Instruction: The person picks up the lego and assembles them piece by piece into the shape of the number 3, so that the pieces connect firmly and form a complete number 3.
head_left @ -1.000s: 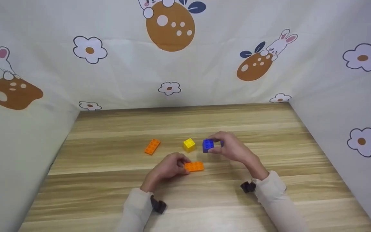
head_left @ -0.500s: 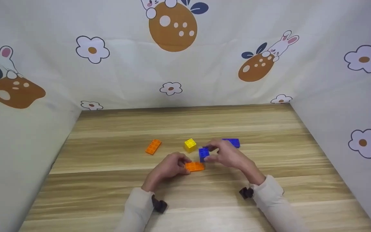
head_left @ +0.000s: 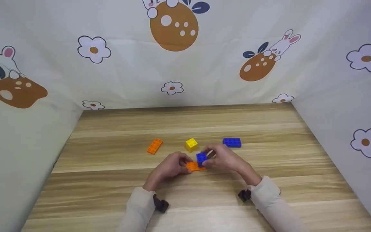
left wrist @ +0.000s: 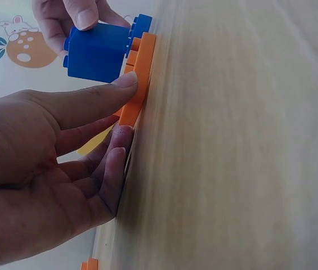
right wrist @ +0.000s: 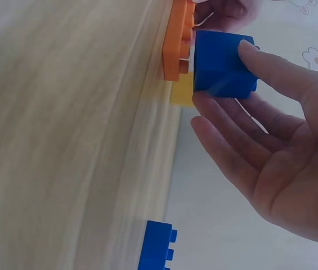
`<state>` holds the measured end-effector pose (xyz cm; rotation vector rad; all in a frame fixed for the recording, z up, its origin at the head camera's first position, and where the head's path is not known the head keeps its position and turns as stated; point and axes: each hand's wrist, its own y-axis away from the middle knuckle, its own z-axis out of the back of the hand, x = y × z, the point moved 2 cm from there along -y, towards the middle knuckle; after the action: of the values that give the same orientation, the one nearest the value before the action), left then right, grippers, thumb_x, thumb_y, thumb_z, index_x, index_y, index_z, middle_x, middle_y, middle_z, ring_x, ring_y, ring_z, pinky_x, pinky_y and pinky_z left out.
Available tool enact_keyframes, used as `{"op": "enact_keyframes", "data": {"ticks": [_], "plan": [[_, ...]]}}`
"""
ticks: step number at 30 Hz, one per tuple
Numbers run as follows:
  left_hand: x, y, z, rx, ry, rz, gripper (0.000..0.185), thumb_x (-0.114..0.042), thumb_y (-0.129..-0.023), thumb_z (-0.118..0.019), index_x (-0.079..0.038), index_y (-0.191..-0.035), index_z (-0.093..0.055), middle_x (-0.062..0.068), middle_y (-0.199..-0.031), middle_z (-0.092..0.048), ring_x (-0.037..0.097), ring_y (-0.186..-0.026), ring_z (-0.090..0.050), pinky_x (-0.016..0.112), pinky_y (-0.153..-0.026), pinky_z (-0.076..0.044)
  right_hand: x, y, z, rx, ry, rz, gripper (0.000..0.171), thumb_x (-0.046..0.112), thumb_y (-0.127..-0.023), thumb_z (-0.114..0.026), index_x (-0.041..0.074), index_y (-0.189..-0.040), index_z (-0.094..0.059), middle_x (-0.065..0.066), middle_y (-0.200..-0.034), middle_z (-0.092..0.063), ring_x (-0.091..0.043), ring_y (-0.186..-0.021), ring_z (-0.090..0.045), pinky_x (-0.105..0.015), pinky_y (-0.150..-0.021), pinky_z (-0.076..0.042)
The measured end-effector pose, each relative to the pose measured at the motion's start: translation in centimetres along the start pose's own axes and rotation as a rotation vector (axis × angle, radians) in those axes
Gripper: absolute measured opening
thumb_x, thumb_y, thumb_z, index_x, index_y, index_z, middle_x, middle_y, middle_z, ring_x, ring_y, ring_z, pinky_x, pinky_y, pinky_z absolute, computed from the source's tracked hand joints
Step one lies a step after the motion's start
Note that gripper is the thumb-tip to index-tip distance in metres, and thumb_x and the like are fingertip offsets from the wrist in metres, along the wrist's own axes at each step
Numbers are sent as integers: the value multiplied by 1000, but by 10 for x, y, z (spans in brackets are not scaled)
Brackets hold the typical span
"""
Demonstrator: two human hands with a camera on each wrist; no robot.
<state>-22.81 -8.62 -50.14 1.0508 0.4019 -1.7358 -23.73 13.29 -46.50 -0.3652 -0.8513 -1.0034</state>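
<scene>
My left hand (head_left: 171, 166) pinches one end of an orange studded toy brick plate (head_left: 191, 166) lying on the table, the thumb along its near side in the left wrist view. Between thumb and fingers, my right hand (head_left: 228, 159) holds a taller blue toy brick (right wrist: 223, 64) with studs on top. This brick hovers just over the right part of the orange plate; in the right wrist view a thin gap shows between it and the plate's studs (right wrist: 184, 66). Behind both hands stands a yellow cube-shaped brick (head_left: 191, 145).
A second orange studded plate (head_left: 155, 146) lies at the back left on the wooden table (head_left: 114, 193). To the back right is a low blue studded brick (head_left: 232, 142). Patterned cloth walls (head_left: 130, 74) enclose the table at the back and sides.
My right hand has carried the blue brick left and toward me, from beside the yellow brick to above the orange plate. The low blue brick is uncovered. My left hand stays on the orange plate.
</scene>
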Motion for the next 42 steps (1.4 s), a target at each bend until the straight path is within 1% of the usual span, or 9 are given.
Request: {"op": "enact_keyframes", "data": {"ticks": [7,12,18,25,29,36,42], "plan": [[0,0,-1,3,-6,-33,30,-13,-84,-81,-5,-112,-72,5,-94,-66,13,-80,-56,27,-75,-51,-3,1,-3,14,-32,-31,33,16,-84,-81,5,-113,-69,-15,-107,-75,-24,-97,-72,-36,-80,-60],[0,-2,-2,9,2,-30,30,-12,-85,-80,-5,-113,-71,5,-94,-65,14,-80,-56,27,-75,-51,-4,2,-4,18,-40,-41,31,16,-84,-81,7,-112,-70,-13,-109,-74,-24,-98,-71,-37,-82,-60],[2,-2,-3,5,7,-15,30,-13,-85,-80,-6,-112,-71,6,-97,-66,15,-81,-57,29,-76,-52,-5,3,-4,23,-48,-10,28,15,-84,-81,8,-109,-71,-13,-109,-74,-24,-98,-71,-36,-82,-60],[-2,-3,-4,11,9,-4,28,-13,-86,-79,-7,-112,-71,5,-98,-66,14,-83,-57,28,-77,-53,-7,4,-2,9,-52,19,28,13,-81,-83,7,-106,-71,-13,-108,-74,-25,-97,-71,-38,-83,-60],[-1,-4,-4,13,9,-3,27,-12,-86,-78,-7,-112,-72,5,-97,-66,14,-82,-57,29,-77,-52,-8,3,-2,1,-56,17,28,12,-80,-84,8,-106,-73,-12,-106,-74,-24,-95,-72,-37,-83,-60],[-2,-4,-3,-7,-32,-58,27,-12,-85,-80,-4,-110,-72,7,-94,-68,14,-81,-56,30,-76,-51,-10,0,-3,2,-105,-28,27,11,-77,-86,10,-101,-73,-11,-103,-75,-21,-90,-72,-34,-78,-60],[-2,-4,-1,-4,-22,-33,26,-13,-86,-79,-6,-110,-72,6,-97,-67,15,-82,-56,31,-78,-52,-11,-4,-3,11,-159,-69,28,10,-75,-87,10,-98,-73,-12,-102,-75,-19,-87,-70,-31,-75,-58]]}}
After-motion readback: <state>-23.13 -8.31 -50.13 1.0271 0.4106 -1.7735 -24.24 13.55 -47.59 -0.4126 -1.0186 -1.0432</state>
